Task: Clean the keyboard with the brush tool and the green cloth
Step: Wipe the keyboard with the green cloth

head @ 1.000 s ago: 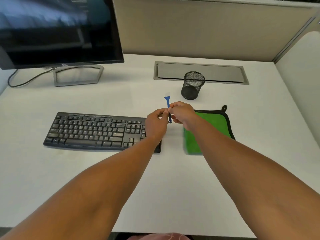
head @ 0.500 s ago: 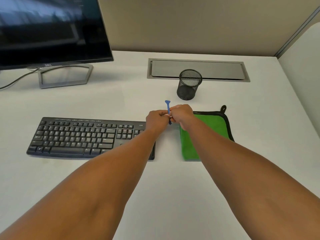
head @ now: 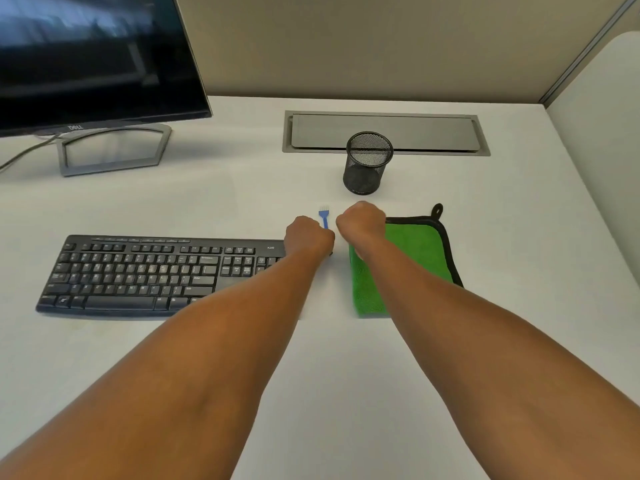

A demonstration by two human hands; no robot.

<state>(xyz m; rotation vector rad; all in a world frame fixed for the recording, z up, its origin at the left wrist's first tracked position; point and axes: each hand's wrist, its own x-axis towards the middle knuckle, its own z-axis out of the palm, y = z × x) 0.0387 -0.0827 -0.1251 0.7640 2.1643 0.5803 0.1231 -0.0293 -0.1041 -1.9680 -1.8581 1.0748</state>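
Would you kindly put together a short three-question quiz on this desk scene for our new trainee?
1. True or false: the green cloth lies on the keyboard.
2. Which hand holds the blue brush tool? A) left hand B) right hand C) neither
3. Fill in: the black mesh cup stands on the desk, just beyond the ____ hand.

Key:
1. False; the cloth lies on the desk to the right of the keyboard, partly under the right forearm.
2. A; the bristle end sticks up above the left fist.
3. right
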